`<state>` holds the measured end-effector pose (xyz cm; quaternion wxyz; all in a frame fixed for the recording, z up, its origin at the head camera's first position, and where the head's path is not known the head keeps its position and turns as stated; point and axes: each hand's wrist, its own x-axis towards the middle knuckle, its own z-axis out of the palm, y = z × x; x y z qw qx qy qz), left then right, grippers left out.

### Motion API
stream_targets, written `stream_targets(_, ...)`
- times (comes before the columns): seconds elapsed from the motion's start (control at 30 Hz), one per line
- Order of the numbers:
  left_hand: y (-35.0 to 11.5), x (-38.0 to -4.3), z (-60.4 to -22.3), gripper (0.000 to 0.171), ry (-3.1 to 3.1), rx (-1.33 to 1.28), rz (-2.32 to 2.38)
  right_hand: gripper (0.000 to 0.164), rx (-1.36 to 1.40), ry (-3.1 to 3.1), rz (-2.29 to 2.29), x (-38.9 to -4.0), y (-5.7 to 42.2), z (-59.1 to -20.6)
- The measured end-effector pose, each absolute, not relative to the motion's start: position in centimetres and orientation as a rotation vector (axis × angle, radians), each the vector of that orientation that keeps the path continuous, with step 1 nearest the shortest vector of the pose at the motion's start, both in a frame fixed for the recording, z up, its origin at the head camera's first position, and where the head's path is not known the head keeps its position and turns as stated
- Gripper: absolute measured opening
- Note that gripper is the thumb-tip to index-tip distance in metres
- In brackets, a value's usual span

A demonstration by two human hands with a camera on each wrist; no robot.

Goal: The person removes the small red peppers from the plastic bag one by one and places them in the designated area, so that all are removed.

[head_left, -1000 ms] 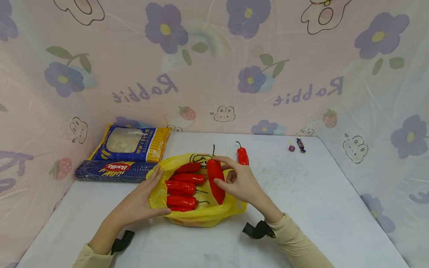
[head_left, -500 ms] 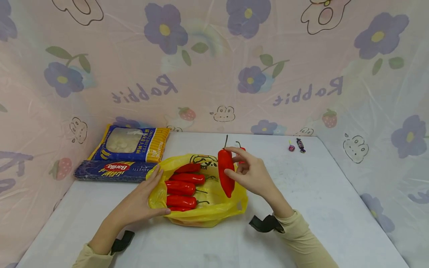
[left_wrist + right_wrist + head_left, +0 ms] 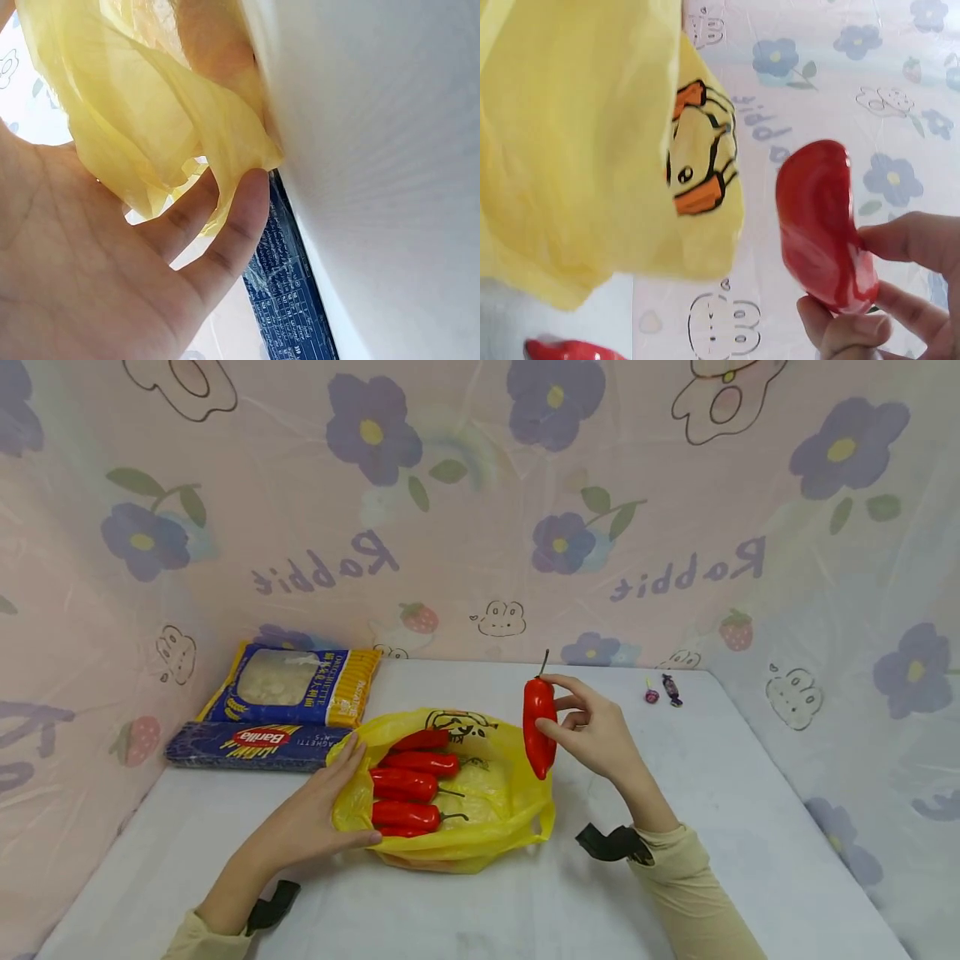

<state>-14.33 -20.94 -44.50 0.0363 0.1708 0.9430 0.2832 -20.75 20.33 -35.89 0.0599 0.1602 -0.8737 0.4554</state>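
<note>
A yellow plastic bag (image 3: 517,818) lies on the table with its mouth open toward me, several red chili peppers (image 3: 408,814) inside its left part. My left hand (image 3: 318,814) holds the bag's left side, thumb at the front rim and fingers at the back. In the left wrist view the thin film drapes over the fingers of that left hand (image 3: 142,262). My right hand (image 3: 592,727) pinches one red chili pepper (image 3: 538,727) between thumb and fingers, stem up, at the bag's right edge. The right wrist view shows this pepper (image 3: 821,225) beside the bag's printed side.
A blue spaghetti pack (image 3: 255,746) and a blue-yellow orecchiette bag (image 3: 288,681) lie at the back left. A lollipop (image 3: 651,695) and a wrapped candy (image 3: 672,690) lie at the back right. Another red pepper (image 3: 570,350) shows low in the right wrist view.
My right hand has lifted the pepper from over the bag's mouth and carried it rightward to the bag's right edge. It now covers the loose pepper behind. The left hand has stayed put.
</note>
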Motion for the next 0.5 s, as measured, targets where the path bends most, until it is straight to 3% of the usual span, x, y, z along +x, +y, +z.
stream_targets(0.5, -21.0, -14.3, -44.7, 0.122, 2.914, 0.563, 0.877, 0.061, 0.268, -2.775, 1.237, -24.1, 24.7, -37.5)
